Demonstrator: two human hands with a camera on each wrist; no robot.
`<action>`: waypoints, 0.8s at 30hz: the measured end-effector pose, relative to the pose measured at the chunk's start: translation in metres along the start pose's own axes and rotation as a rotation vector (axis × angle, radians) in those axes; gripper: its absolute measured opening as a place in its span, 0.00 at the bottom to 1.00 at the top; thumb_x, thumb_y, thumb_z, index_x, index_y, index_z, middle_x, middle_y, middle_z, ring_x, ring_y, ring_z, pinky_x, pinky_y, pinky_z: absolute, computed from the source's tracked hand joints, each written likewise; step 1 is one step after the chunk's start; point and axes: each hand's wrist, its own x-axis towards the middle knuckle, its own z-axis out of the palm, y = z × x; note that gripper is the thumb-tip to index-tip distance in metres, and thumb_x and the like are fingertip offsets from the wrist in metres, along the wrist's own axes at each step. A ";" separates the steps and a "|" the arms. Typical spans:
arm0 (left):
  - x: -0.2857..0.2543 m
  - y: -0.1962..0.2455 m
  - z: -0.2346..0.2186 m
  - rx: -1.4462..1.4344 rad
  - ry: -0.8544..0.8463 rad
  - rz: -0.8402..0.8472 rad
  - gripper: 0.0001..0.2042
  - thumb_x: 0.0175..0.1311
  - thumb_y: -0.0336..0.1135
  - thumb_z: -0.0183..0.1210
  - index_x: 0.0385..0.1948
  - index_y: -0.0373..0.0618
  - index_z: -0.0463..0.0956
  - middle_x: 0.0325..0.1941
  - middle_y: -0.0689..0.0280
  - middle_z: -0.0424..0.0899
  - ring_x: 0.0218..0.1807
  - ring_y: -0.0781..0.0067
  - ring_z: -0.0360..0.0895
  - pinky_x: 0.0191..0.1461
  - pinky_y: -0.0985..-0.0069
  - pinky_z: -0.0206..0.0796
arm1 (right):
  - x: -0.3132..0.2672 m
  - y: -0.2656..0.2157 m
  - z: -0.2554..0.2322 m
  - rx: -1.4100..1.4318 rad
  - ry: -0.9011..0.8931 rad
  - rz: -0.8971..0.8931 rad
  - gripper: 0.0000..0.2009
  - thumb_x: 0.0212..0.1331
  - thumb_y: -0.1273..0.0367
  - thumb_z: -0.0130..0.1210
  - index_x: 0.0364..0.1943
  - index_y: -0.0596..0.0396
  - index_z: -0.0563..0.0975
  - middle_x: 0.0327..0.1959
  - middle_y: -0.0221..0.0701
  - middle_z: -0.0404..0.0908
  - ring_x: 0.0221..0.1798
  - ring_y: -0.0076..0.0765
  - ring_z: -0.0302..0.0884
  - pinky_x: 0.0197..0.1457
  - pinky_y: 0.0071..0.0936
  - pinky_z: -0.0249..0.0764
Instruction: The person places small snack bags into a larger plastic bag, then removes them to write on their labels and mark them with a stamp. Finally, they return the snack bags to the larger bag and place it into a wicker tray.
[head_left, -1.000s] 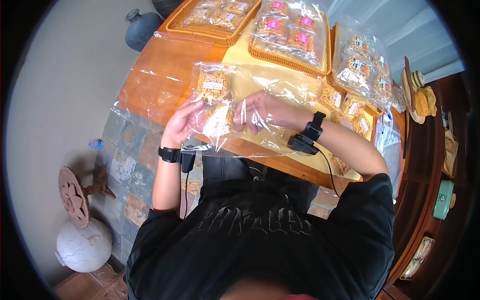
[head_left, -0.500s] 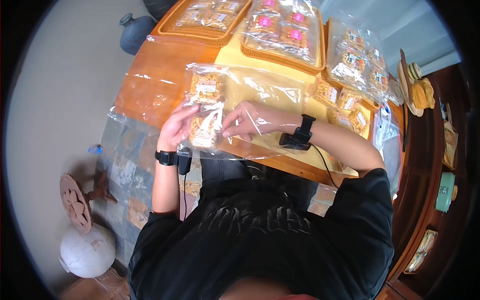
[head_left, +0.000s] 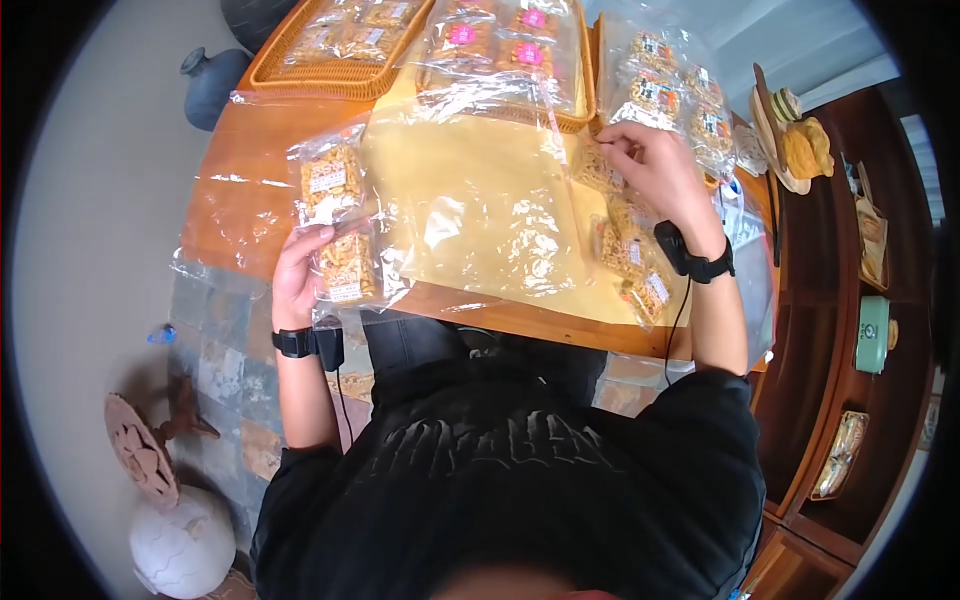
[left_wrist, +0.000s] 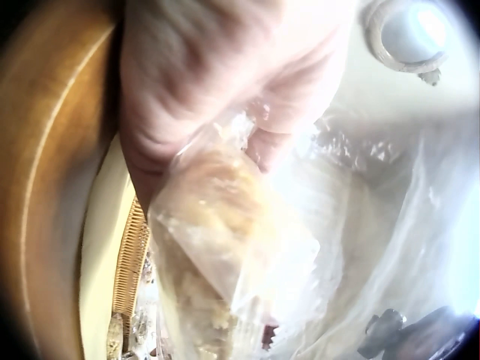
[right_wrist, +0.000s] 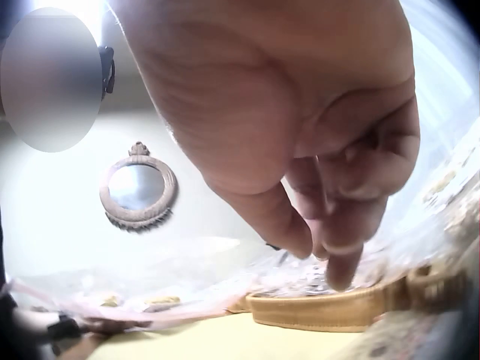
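A: What is lying nearest to the person, by the yellow sheet point(head_left: 470, 150)?
B: The worktop point(head_left: 560, 325) is showing its wooden edge. Just left of the sheet, the left hand point(head_left: 298, 268) is holding the large clear bag point(head_left: 450, 220), its grip closing around the lower packet point(head_left: 347, 265) through the film. The upper packet point(head_left: 330, 182) is lying just beyond it, also inside.
A: And to the right?
B: Some loose snack packets point(head_left: 625, 252) are lying at the sheet's right side. Farther, the right hand point(head_left: 658, 172) is hovering over that side, fingers curling and the grip looking narrow. I cannot tell if it is pinching any film.
A: What is standing farther away?
B: Beyond the sheet, three wicker baskets point(head_left: 330, 86) are holding bagged snacks. A blue-grey vase point(head_left: 212, 88) is standing beyond its left side, off the worktop.
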 end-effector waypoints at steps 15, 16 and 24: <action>-0.001 -0.003 -0.008 -0.100 0.016 0.049 0.27 0.65 0.23 0.52 0.66 0.27 0.59 0.60 0.36 0.75 0.59 0.48 0.80 0.58 0.57 0.79 | 0.014 0.035 0.041 -0.160 -0.058 -0.328 0.27 0.52 0.63 0.68 0.58 0.55 0.76 0.54 0.42 0.81 0.54 0.52 0.80 0.56 0.42 0.76; -0.001 -0.003 -0.007 -0.106 0.009 0.041 0.27 0.65 0.23 0.52 0.66 0.28 0.59 0.60 0.36 0.75 0.58 0.48 0.80 0.58 0.57 0.79 | 0.017 0.034 0.042 -0.174 -0.050 -0.335 0.28 0.51 0.62 0.69 0.58 0.56 0.76 0.54 0.42 0.82 0.55 0.52 0.80 0.57 0.41 0.76; -0.001 -0.005 -0.006 -0.099 0.050 0.057 0.26 0.65 0.23 0.53 0.65 0.26 0.60 0.60 0.38 0.76 0.59 0.48 0.80 0.59 0.57 0.79 | 0.040 0.007 0.043 -0.164 -0.230 -0.246 0.28 0.47 0.59 0.72 0.53 0.55 0.79 0.41 0.37 0.83 0.47 0.47 0.80 0.48 0.37 0.75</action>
